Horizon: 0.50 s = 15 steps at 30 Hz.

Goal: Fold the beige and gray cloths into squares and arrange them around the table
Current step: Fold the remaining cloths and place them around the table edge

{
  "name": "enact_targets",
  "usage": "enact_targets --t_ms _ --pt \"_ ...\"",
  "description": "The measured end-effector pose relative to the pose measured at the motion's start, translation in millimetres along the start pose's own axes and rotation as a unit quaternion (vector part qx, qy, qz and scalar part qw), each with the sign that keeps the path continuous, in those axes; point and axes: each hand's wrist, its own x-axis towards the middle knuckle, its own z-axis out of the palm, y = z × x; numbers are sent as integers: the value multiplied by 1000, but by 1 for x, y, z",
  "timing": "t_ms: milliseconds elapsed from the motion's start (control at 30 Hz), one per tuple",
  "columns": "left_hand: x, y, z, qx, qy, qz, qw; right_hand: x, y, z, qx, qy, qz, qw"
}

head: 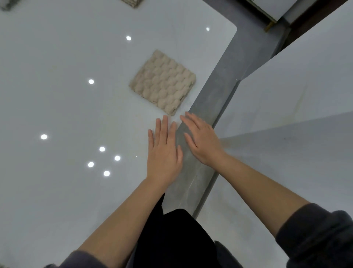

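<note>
A beige quilted cloth (163, 83), folded into a square, lies flat on the glossy white table (76, 105) close to its right edge. My left hand (164, 151) hovers flat over the table's edge just below the cloth, fingers straight, holding nothing. My right hand (202, 139) is beside it over the gap past the edge, fingers straight, also holding nothing. Neither hand touches the cloth. Another folded cloth (132, 2) shows partly at the top edge of the view.
The table's rounded corner (233, 28) is at the upper right. A grey floor strip (219, 107) runs between the table and a white surface (296, 86) on the right. Ceiling lights reflect in the tabletop.
</note>
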Motion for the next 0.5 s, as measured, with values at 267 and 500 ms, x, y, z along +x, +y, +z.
enact_targets --t_ms 267,500 --pt "66 5 -1 3 56 -89 994 88 30 -41 -20 60 -68 996" --pt "115 10 -2 10 112 -217 970 176 40 -73 -44 -62 -179 981"
